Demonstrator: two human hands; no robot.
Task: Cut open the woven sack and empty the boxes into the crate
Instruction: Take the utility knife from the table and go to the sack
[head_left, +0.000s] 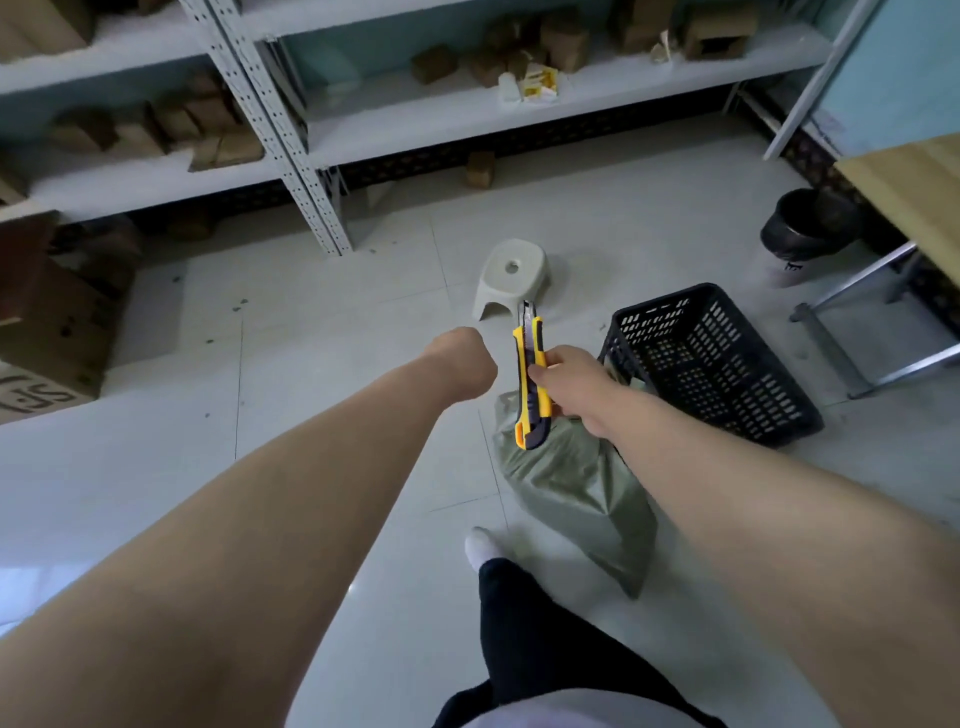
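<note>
Right hand (566, 387): fingers wrapped around the handle of a yellow and dark utility knife (531, 376), thumb pressed on its side, blade end pointing away from the person toward the stool.
Left hand (462, 364): curled into a loose fist with nothing visible in it; it hangs just beside the knife, on the knife's left, without touching it.
Woven sack (576, 488): grey-green and bulging, lying on the pale tiled floor (291, 332) directly under the right hand and forearm; its near corner reaches toward the person's leg, its far end is hidden behind the knife and hand.
Sack relative to hands: below the right hand; whether that hand touches the sack cannot be told. The left hand is apart from it, to its left.
Crate (711, 364): black, slotted plastic, standing on the floor just to the right of the sack, tilted a little, its near corner close behind the right hand.
Stool (511, 275): small, white, beyond both hands.
Shelves (291, 130): metal racks at the back carrying brown cardboard boxes (171, 124).
Bin (802, 228): dark-lined, far right, by a desk (914, 187).
</note>
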